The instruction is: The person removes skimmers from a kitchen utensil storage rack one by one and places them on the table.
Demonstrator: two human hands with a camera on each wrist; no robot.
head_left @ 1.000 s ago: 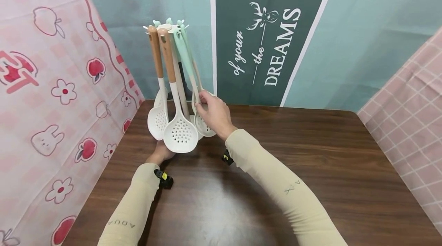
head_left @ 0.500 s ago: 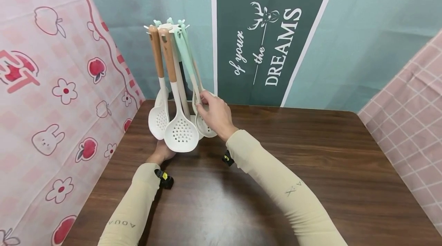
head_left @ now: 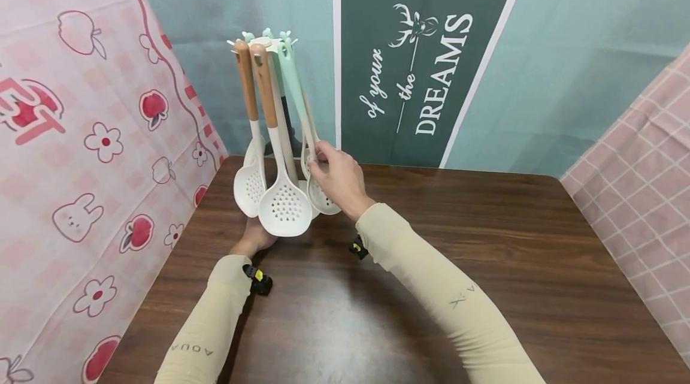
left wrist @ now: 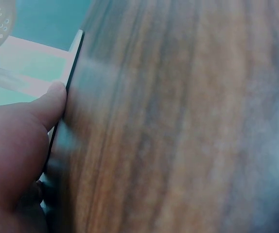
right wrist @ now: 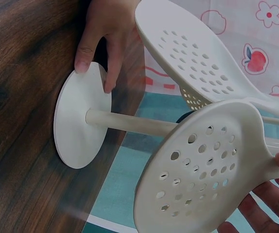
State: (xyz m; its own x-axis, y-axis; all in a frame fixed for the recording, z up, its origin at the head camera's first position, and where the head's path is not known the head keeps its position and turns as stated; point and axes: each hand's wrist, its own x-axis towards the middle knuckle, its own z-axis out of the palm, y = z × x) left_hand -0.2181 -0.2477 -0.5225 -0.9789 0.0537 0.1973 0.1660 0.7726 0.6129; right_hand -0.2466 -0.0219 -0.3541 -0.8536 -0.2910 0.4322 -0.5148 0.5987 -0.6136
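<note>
The mint-handled skimmer stands with its top at the hooks of a white utensil rack, its pale neck clamped in the right hand's fingers. The left hand's fingers grip the rack's smooth disc base; some are hidden. Perforated, wood-toned-handled skimmers obscure utensils behind. Dark wood-grain surface, lettered teal curtain and pink patterned cloth surround them.

The cream sleeves fit closely, with dark lettering on each; at each sleeve's cuff sits a black camera with a yellow patch.
</note>
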